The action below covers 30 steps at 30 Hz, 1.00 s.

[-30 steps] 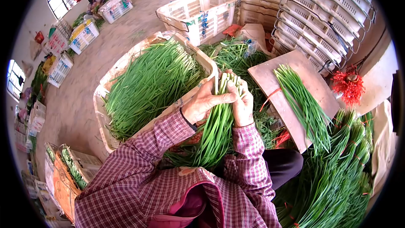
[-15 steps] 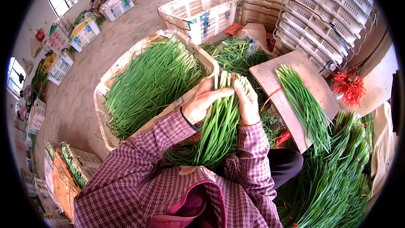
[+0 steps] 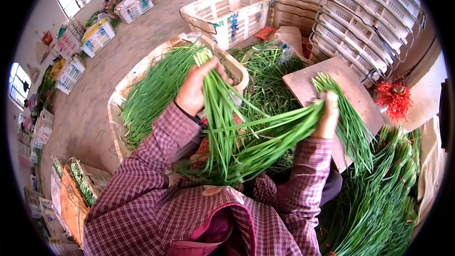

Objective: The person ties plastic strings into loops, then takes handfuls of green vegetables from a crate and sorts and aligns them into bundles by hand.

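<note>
My left hand (image 3: 193, 87) is closed round the pale stem ends of a bunch of garlic chives (image 3: 219, 118), above the edge of a crate. Another bunch of garlic chives (image 3: 289, 125) is gripped in my right hand (image 3: 328, 111), slightly blurred, by the left side of a board (image 3: 303, 81). The leaves of both bunches hang down and cross over my lap. On the board lies a separate pile of garlic chives (image 3: 343, 118). Loose garlic chives (image 3: 159, 95) fill the white crate (image 3: 244, 78) to the left.
An open white crate (image 3: 201, 16) stands behind, beside tall stacked crates (image 3: 365, 23). Red ties (image 3: 394, 99) hang at the right. Tied chive bundles (image 3: 379, 199) cover the floor at lower right. Loose greens (image 3: 272, 85) lie between crate and board. More crates (image 3: 134, 5) line the left wall.
Both hands were together on one bunch. Now they are apart: my left hand has moved left and up with part of it, my right hand rightward to the board with the rest.
</note>
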Available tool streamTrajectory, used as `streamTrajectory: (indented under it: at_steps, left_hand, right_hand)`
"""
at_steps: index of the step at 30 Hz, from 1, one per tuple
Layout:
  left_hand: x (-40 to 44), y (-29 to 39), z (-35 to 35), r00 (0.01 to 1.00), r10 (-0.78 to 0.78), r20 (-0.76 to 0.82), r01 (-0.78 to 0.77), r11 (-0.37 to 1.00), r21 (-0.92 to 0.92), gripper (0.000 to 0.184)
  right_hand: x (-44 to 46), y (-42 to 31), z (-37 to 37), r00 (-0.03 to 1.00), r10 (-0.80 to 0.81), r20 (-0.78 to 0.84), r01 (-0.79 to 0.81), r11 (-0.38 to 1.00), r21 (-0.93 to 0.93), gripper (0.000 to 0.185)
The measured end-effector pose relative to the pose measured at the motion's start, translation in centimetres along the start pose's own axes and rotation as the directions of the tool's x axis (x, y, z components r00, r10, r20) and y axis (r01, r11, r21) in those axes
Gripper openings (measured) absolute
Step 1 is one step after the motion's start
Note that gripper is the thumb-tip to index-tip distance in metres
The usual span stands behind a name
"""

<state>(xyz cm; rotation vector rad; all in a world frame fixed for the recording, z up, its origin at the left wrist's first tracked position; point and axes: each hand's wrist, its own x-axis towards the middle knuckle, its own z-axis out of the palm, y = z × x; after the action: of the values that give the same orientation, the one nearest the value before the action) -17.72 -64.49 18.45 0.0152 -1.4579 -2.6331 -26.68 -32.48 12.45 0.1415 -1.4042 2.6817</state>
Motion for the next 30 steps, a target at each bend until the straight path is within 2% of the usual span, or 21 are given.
streamTrajectory:
  at_steps: [1, 3, 4, 5, 6, 7, 8, 10, 11, 14, 15, 18, 19, 22, 23, 26, 27, 30]
  left_hand:
    - [0.3, 1.9, -0.6, 0.997, 0.04, -0.067, -0.035, 0.997, 0.068, 0.016]
    - [1.4, 5.0, -3.2, 0.994, 0.096, -0.049, -0.098, 0.995, -0.035, 0.015]
    - [1.8, 6.4, -4.0, 0.993, 0.116, -0.037, -0.119, 0.989, -0.087, 0.015]
    - [2.4, 7.3, -4.4, 0.991, 0.128, -0.041, -0.131, 0.988, -0.081, 0.015]
    - [2.9, 8.0, -4.8, 0.985, 0.164, 0.051, -0.153, 0.975, -0.164, 0.015]
    - [3.1, 8.4, -5.1, 0.969, 0.204, 0.14, -0.165, 0.955, -0.248, 0.015]
    - [3.0, 8.6, -4.7, 0.968, 0.209, 0.138, -0.172, 0.955, -0.244, 0.015]
    - [3.3, 8.3, -3.0, 0.949, 0.196, 0.248, -0.12, 0.949, -0.292, 0.016]
    - [3.5, 7.8, -2.6, 0.944, 0.197, 0.265, -0.134, 0.962, -0.238, 0.018]
    - [3.3, 6.1, -0.2, 0.965, 0.115, 0.236, -0.067, 0.977, -0.201, 0.017]
    - [3.3, 5.5, -0.1, 0.976, 0.091, 0.198, -0.061, 0.987, -0.151, 0.016]
    - [2.9, 4.2, 1.7, 0.975, 0.032, 0.218, -0.016, 0.997, -0.074, 0.018]
    - [2.9, 3.8, 2.3, 0.988, -0.01, 0.151, 0.027, 0.993, -0.111, 0.019]
    - [2.5, 3.0, 3.2, 0.983, -0.036, 0.183, 0.038, 0.999, -0.005, 0.018]
    - [2.5, 2.7, 3.5, 0.987, 0.009, 0.162, -0.014, 0.999, 0.033, 0.017]
    - [2.3, 2.4, 3.9, 0.991, 0.065, 0.119, -0.078, 0.992, 0.1, 0.017]
    - [2.3, 2.3, 4.2, 0.993, 0.08, 0.083, -0.087, 0.992, 0.089, 0.018]
    - [2.0, 2.3, 4.5, 0.99, 0.059, 0.126, -0.073, 0.991, 0.116, 0.019]
  right_hand:
    - [1.3, -1.3, -2.2, 0.995, -0.057, -0.08, 0.05, 0.995, -0.092, 0.022]
    - [2.9, -4.2, -5.5, 0.95, -0.259, -0.176, 0.221, 0.953, -0.209, 0.022]
    - [2.9, -5.6, -5.7, 0.903, -0.384, -0.191, 0.346, 0.916, -0.205, 0.023]
    - [2.6, -6.2, -5.3, 0.876, -0.425, -0.229, 0.365, 0.894, -0.26, 0.024]
    - [2.3, -6.9, -4.6, 0.844, -0.466, -0.265, 0.38, 0.869, -0.317, 0.025]
    - [1.7, -7.2, -3.7, 0.873, -0.444, -0.203, 0.362, 0.867, -0.342, 0.025]
    - [1.2, -7.1, -2.1, 0.883, -0.438, -0.165, 0.363, 0.864, -0.348, 0.025]
    - [-0.4, -7.5, 1.9, 0.926, -0.373, -0.059, 0.34, 0.891, -0.3, 0.024]
    - [-0.6, -7.0, 3.1, 0.93, -0.368, -0.008, 0.346, 0.881, -0.324, 0.024]
    - [-1.0, -5.5, 6.5, 0.936, -0.275, 0.222, 0.343, 0.856, -0.386, 0.02]
    - [-1.4, -5.0, 7.5, 0.938, -0.216, 0.269, 0.309, 0.874, -0.375, 0.019]
    - [-3.4, -4.0, 11.5, 0.893, -0.086, 0.442, 0.236, 0.925, -0.297, 0.016]
    - [-4.1, -3.9, 12.7, 0.879, -0.025, 0.475, 0.224, 0.903, -0.366, 0.017]
    - [-4.9, -2.8, 15.0, 0.838, 0.079, 0.539, 0.253, 0.82, -0.513, 0.021]
    - [-5.0, -2.6, 15.6, 0.814, -0.02, 0.581, 0.39, 0.76, -0.52, 0.029]
    - [-5.3, -1.5, 16.1, 0.744, -0.175, 0.645, 0.599, 0.602, -0.528, 0.043]
    - [-5.4, -1.3, 16.0, 0.76, -0.113, 0.64, 0.605, 0.483, -0.632, 0.04]
    - [-5.7, -1.2, 16.2, 0.745, -0.126, 0.655, 0.636, 0.429, -0.641, 0.04]
